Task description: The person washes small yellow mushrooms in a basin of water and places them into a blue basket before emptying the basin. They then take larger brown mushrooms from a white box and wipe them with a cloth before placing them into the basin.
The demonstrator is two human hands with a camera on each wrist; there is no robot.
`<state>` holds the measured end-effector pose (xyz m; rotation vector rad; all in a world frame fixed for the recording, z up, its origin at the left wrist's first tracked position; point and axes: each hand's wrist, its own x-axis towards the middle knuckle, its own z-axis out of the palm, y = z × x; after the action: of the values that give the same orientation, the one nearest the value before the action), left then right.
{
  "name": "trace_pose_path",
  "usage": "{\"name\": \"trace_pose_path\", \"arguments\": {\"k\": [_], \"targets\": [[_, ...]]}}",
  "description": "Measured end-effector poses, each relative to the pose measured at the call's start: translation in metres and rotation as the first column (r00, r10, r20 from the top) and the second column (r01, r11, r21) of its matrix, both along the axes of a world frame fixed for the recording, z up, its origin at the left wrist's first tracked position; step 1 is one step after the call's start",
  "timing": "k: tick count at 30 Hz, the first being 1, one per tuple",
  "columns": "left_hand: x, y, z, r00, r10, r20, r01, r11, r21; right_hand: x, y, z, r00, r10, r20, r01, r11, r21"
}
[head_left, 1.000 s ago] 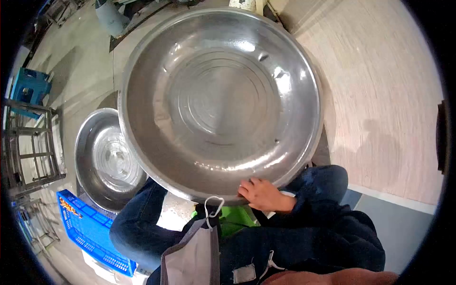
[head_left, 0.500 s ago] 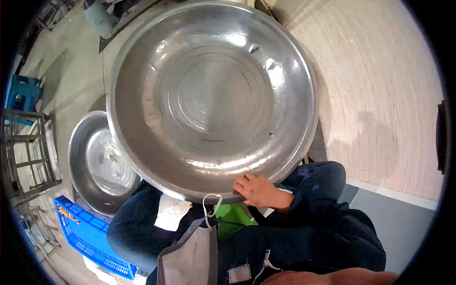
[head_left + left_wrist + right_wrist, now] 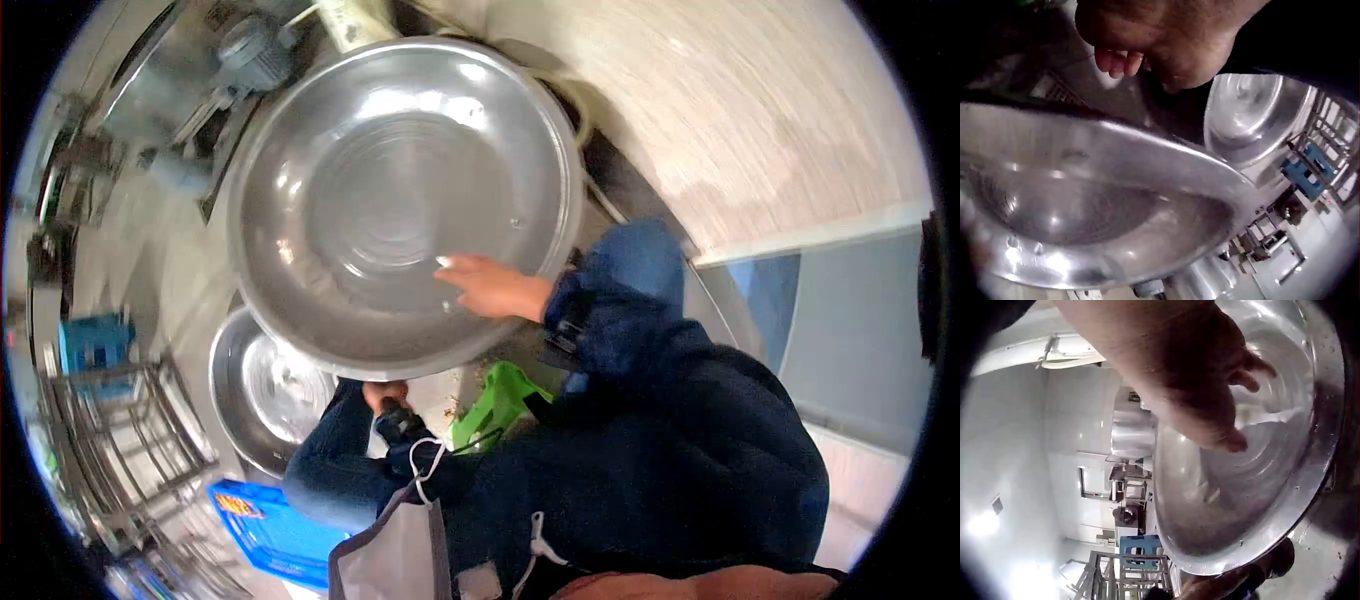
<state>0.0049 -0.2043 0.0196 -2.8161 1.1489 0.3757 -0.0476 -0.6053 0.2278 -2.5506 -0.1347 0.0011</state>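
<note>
A large round steel basin (image 3: 330, 320) fills the middle of the head view, its near side over the person's knees. My right hand (image 3: 497, 287) reaches in over its right rim, fingers extended toward the inside. In the right wrist view the thumb (image 3: 1235, 441) stands apart from the fingers, with a pale streak visible between them against the basin. Just outside the near rim, beside the left knee, is my left hand (image 3: 385, 393). The left wrist view shows its fingers (image 3: 1119, 64) loosely curled, holding nothing visible, with the basin wall below.
A smaller steel basin (image 3: 275, 390) stands on the floor at the left. Near it are a blue plastic crate (image 3: 270, 535), a metal frame (image 3: 130, 430) and a blue stool (image 3: 95, 342). Something bright green (image 3: 500, 405) lies between the legs. A pale wall or board (image 3: 780, 130) rises at the right.
My right hand has left the near rim and moved in over the basin. The left hand, unseen before, shows below the rim. The head view has turned, and the basin appears smaller.
</note>
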Motion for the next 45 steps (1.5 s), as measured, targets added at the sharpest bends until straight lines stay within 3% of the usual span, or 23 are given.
{"name": "trace_pose_path", "arguments": {"k": [1,2,3,5,6,9,12,15,16,17,20,22,24,25,27,28,30,32,36,38,39,44,45], "targets": [[0.021,-0.004,0.001,0.964,-0.17,0.207,0.159,0.985,0.069,-0.007,0.001,-0.02,0.993,0.054,0.103,-0.029,0.973,-0.23],[0.021,-0.005,0.029,0.957,0.195,-0.214,-0.254,0.921,-0.295,-0.009,0.001,0.003,0.999,0.025,0.048,-0.017,0.987,-0.161],[0.021,-0.007,0.057,0.732,0.32,-0.602,-0.667,0.516,-0.537,-0.012,-0.006,0.044,1.0,0.005,-0.006,-0.006,0.996,-0.088],[0.028,0.015,0.099,0.292,0.146,-0.945,-0.945,-0.107,-0.309,-0.037,-0.027,0.116,0.983,-0.144,0.112,0.123,0.977,0.173],[0.034,0.025,0.117,0.273,0.12,-0.955,-0.92,-0.257,-0.295,-0.061,-0.046,0.155,0.966,-0.199,0.164,0.148,0.949,0.279],[0.011,-0.046,0.258,0.597,-0.009,-0.803,-0.73,-0.421,-0.538,-0.15,-0.114,0.186,0.828,-0.486,0.28,0.272,0.785,0.556],[0.03,-0.037,0.307,0.659,-0.016,-0.752,-0.709,-0.348,-0.613,-0.271,-0.178,0.118,0.617,-0.785,0.066,0.65,0.555,0.519],[0.01,-0.067,0.354,0.648,0.036,-0.761,-0.701,-0.362,-0.614,-0.46,-0.179,-0.027,0.401,-0.916,0.013,0.89,0.386,-0.244],[0.008,-0.084,0.364,0.65,0.069,-0.757,-0.691,-0.362,-0.626,-0.525,-0.157,-0.09,0.272,-0.959,-0.081,0.915,0.284,-0.286],[0.031,-0.065,0.359,0.587,0.035,-0.809,-0.74,-0.382,-0.554,-0.583,-0.129,-0.139,0.302,-0.923,-0.236,0.871,0.369,-0.325],[0.094,-0.035,0.363,0.496,-0.141,-0.857,-0.868,-0.062,-0.492,-0.649,-0.018,-0.218,-0.037,-0.676,-0.736,0.945,0.215,-0.245],[0.099,-0.055,0.386,0.414,-0.184,-0.891,-0.897,0.082,-0.434,-0.661,0.071,-0.294,-0.017,-0.618,-0.786,0.953,0.228,-0.199],[0.092,-0.087,0.413,0.212,-0.327,-0.921,-0.912,0.273,-0.307,-0.615,0.098,-0.272,-0.17,-0.381,-0.909,0.957,0.157,-0.245],[0.067,-0.121,0.422,0.467,0.094,-0.879,-0.863,-0.166,-0.477,-0.603,0.106,-0.285,-0.222,-0.361,-0.906,0.949,0.132,-0.285],[0.061,-0.122,0.441,0.475,-0.043,-0.879,-0.88,-0.025,-0.475,-0.577,0.117,-0.329,-0.313,-0.342,-0.886,0.927,0.093,-0.363],[0.036,-0.143,0.455,0.504,-0.01,-0.864,-0.863,-0.054,-0.503,-0.564,0.115,-0.334,-0.261,-0.387,-0.884,0.965,-0.141,-0.223],[0.055,-0.125,0.461,0.572,-0.045,-0.819,-0.82,-0.068,-0.568,-0.548,0.091,-0.336,-0.248,-0.415,-0.875,0.967,-0.161,-0.197],[0.068,-0.098,0.474,0.446,-0.194,-0.874,-0.892,-0.014,-0.452,-0.541,0.082,-0.354,-0.207,-0.451,-0.868,0.978,-0.108,-0.178],[0.021,-0.121,0.477,0.597,-0.024,-0.802,-0.8,-0.085,-0.594,-0.543,0.096,-0.396,-0.065,-0.48,-0.875,0.997,0.0,-0.074],[0.011,-0.125,0.472,0.591,0.062,-0.804,-0.796,-0.119,-0.594,-0.554,0.113,-0.416,0.101,-0.439,-0.893,0.979,-0.118,0.169],[0.015,-0.123,0.469,0.567,0.025,-0.823,-0.819,-0.087,-0.567,-0.553,0.123,-0.395,-0.113,-0.464,-0.879,0.934,-0.352,0.066],[0.034,-0.12,0.447,0.42,-0.185,-0.888,-0.894,0.082,-0.44,-0.564,0.078,-0.232,-0.271,-0.735,-0.622,0.927,-0.372,0.035],[0.027,-0.13,0.439,0.476,-0.127,-0.87,-0.878,-0.001,-0.479,-0.576,0.061,-0.213,-0.269,-0.757,-0.595,0.939,-0.343,0.012]]}}
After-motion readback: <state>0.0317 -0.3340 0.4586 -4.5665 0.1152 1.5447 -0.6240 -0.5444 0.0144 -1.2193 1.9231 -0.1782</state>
